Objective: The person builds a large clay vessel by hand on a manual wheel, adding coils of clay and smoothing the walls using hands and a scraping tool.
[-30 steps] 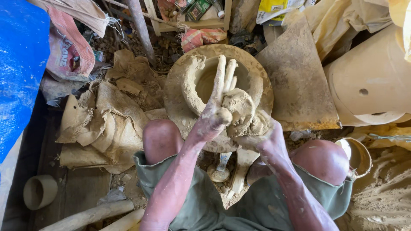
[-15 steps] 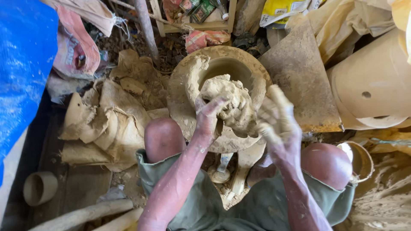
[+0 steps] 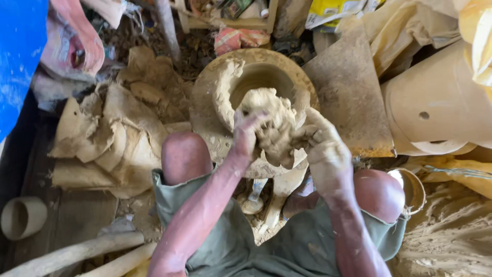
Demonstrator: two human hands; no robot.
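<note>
2 hands (image 3: 287, 141) gripping clay lump (image 3: 270, 120) | over bowl rim (image 3: 205, 87) | clutter crowds edges

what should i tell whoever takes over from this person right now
Left hand: clay-coated, pressed on the near left side of the clay lump.
Right hand: clay-coated, cupping the lump's right side.
The lump sits on the round clay-caked mould between the knees, in front of its hollow.
Done: a thick clay strip lies along the hollow's left rim.
Left: the lump is rough and unshaped; the right rim is bare.
</note>
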